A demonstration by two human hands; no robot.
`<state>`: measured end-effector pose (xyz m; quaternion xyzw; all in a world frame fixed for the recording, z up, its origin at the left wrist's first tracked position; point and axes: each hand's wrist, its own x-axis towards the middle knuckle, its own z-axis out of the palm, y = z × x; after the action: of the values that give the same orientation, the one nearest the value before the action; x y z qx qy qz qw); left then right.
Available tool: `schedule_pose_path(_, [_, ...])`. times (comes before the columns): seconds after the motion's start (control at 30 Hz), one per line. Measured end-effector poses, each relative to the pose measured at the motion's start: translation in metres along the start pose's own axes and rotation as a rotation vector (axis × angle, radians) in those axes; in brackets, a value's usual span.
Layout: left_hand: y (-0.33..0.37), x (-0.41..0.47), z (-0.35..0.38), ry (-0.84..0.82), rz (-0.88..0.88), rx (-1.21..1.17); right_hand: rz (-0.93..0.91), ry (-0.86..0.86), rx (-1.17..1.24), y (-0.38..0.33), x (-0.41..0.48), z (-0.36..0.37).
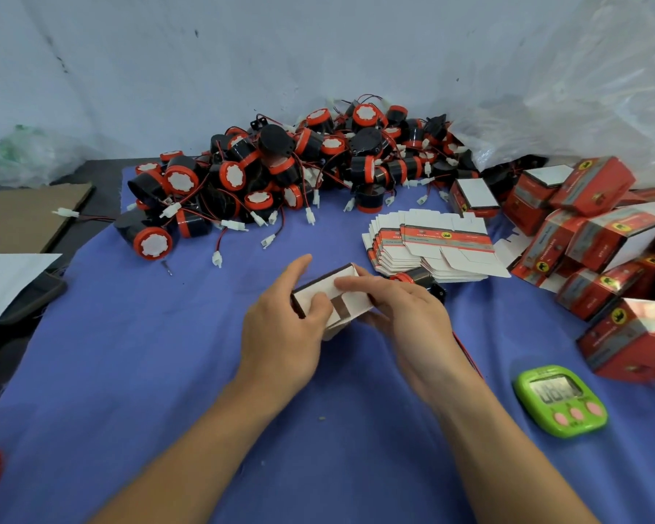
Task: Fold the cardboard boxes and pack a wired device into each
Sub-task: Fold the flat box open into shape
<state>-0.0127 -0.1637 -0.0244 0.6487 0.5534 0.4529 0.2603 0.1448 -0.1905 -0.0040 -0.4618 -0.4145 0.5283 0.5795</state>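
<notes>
A small cardboard box (346, 296), white flaps toward me, is held over the middle of the blue cloth. My left hand (284, 327) grips its left end, thumb on the flap. My right hand (405, 312) grips its right side, index finger lying across the top flap. One black and red wired device (420, 276) lies just behind my right hand, its red wire trailing beneath my right wrist. A heap of these wired devices (280, 172) fills the back. Flat unfolded boxes (432, 243) are stacked at centre right.
Folded red boxes (598, 236) are piled along the right edge. A green digital timer (560, 400) lies at the near right. Brown cardboard (23, 213) and a white sheet (4, 281) sit at the left. Clear plastic bags (568, 81) hang at the back right.
</notes>
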Motion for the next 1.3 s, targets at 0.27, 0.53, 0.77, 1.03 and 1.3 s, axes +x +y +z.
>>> schedule_pose_path(0.27, [-0.002,0.009,-0.007,-0.082,0.063,-0.305,-0.104,0.035,0.002,-0.002,0.005,-0.011])
schedule_pose_path(0.53, [-0.005,0.015,-0.009,-0.104,0.081,-0.45,-0.077,0.004,-0.01,0.001,0.006,-0.018])
schedule_pose_path(0.77, [-0.006,0.018,-0.013,-0.154,0.097,-0.445,-0.029,0.056,-0.051,0.006,0.004,-0.012])
schedule_pose_path(1.03, [-0.017,0.024,-0.016,-0.265,0.059,-0.327,-0.038,0.284,-0.343,0.01,0.005,0.002])
schedule_pose_path(1.3, [-0.019,0.025,-0.014,-0.251,0.068,-0.306,-0.197,0.258,-0.614,0.013,0.002,0.003])
